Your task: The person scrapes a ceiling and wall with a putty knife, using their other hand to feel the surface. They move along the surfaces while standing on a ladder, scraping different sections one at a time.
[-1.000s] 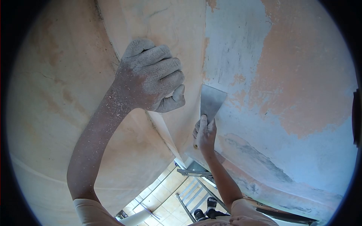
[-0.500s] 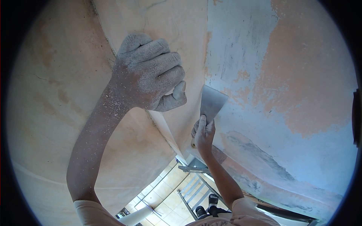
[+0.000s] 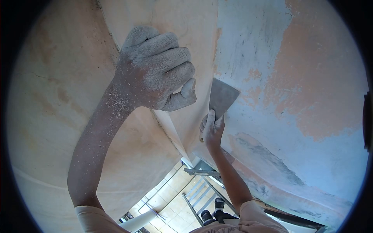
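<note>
My left hand [image 3: 159, 72], coated in pale dust, is closed in a fist with its back towards me. It overlaps the bare plaster surface [image 3: 132, 151], and nothing sticks out from between its fingers. Lower and to the right, my right hand [image 3: 213, 130] grips a putty knife, thumb pressed on the lower part of its wide metal blade [image 3: 223, 97]. The handle end shows below the fingers. The blade points up, overlapping the join between the plaster and the patchy blue-white painted wall [image 3: 248, 46].
Far below are a ladder [image 3: 200, 190] and a tiled floor [image 3: 168, 196]. My feet in dark sandals [image 3: 219, 204] show near the ladder. A dark scraped patch [image 3: 268, 157] runs along the lower wall, with peach areas [image 3: 311, 77] higher up.
Both hands have shifted slightly up and to the right in view. The putty knife's blade has turned a little and shows more of its flat face.
</note>
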`<state>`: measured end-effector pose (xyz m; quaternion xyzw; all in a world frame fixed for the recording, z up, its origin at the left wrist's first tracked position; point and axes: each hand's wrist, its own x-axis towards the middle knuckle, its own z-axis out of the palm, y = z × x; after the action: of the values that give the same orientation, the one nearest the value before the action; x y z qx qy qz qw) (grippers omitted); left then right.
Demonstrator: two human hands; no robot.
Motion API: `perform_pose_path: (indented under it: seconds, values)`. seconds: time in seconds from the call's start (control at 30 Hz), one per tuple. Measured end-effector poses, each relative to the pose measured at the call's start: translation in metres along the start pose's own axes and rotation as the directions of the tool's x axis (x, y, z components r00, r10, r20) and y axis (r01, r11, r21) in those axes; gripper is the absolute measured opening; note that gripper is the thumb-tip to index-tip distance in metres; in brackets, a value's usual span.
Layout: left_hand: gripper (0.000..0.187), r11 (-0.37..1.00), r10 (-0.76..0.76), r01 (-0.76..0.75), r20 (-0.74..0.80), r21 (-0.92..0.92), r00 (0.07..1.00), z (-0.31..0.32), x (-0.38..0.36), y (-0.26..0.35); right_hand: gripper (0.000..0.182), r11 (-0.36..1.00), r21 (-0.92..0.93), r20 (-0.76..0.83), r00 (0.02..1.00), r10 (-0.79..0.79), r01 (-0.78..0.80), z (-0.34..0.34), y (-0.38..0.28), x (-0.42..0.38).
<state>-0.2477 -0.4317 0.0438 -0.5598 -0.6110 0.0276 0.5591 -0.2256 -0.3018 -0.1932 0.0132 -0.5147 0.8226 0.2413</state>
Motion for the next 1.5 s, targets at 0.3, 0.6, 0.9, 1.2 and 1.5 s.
perform_pose_path:
  seconds: [0.3, 0.6, 0.9, 1.2, 1.5]
  values:
    - [0.013, 1.000, 0.006, -0.006, -0.002, -0.015, 1.000, -0.001, 0.000, -0.001, 0.011, 0.999, 0.031, 0.016, 0.999, 0.033, -0.033, 0.013, -0.030, 0.003]
    - [0.014, 1.000, -0.003, 0.003, -0.028, -0.023, 1.000, 0.000, 0.000, 0.000, 0.020, 0.993, 0.021, -0.075, 0.991, 0.114, -0.113, 0.025, -0.054, -0.007]
    - [0.008, 0.999, 0.027, -0.027, 0.023, -0.017, 0.999, -0.003, -0.002, -0.003, 0.027, 0.942, -0.335, -0.023, 0.999, -0.041, 0.031, 0.000, -0.076, -0.014]
    - [0.009, 0.999, 0.037, -0.038, -0.018, -0.012, 0.999, 0.000, -0.005, -0.003, 0.025, 0.665, -0.735, 0.140, 0.989, -0.042, 0.133, -0.024, -0.124, 0.003]
    - [0.009, 0.999, 0.035, -0.036, -0.015, -0.019, 0.999, -0.003, -0.002, -0.002, 0.026, 0.568, -0.784, 0.201, 0.968, -0.149, 0.251, -0.017, -0.110, 0.010]
